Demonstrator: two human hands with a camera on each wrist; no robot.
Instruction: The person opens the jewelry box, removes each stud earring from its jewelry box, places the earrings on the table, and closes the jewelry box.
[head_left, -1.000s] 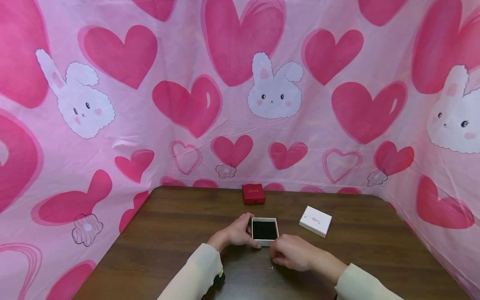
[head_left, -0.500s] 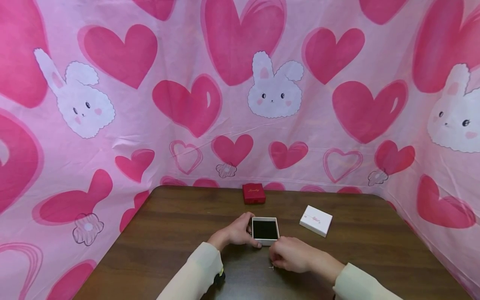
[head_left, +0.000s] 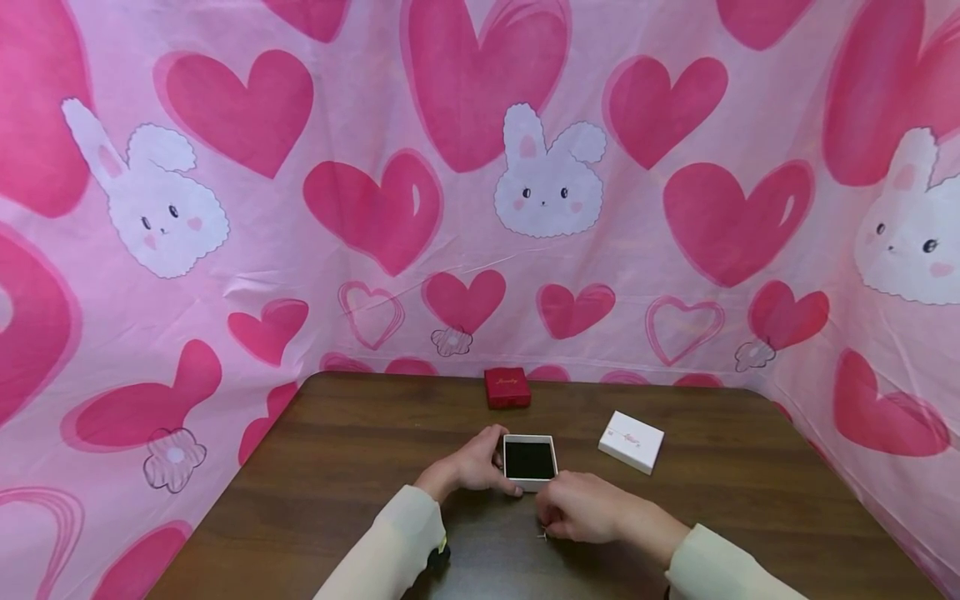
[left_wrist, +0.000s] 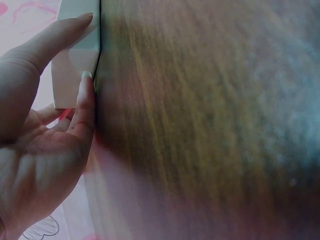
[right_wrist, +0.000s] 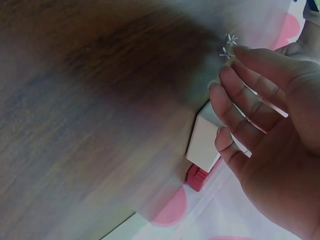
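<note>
An open white box (head_left: pixel 531 486) with a black lining (head_left: pixel 530 460) stands on the table. My left hand (head_left: pixel 474 463) grips its left side, thumb along the front wall and fingers around the side. In the left wrist view, the thumb and a finger lie against the white box wall (left_wrist: pixel 75 62). Just in front of the box, my right hand (head_left: pixel 579 507) has its thumb and index fingertips together at a small silver star-shaped jewellery piece (head_left: pixel 542 536). Two star shapes (right_wrist: pixel 231 39) show at the fingertips in the right wrist view; one may be a reflection.
A white lid (head_left: pixel 632 442) with pink lettering lies to the right of the box. At the back of the brown wooden table (head_left: pixel 360 433) sits a red box (head_left: pixel 507 388) with gold lettering. Behind the table hangs a pink cloth (head_left: pixel 465 250) with hearts and rabbits.
My right hand has shifted slightly left, its fingertips closing in on the silver piece. The left hand and the box have stayed in place.
</note>
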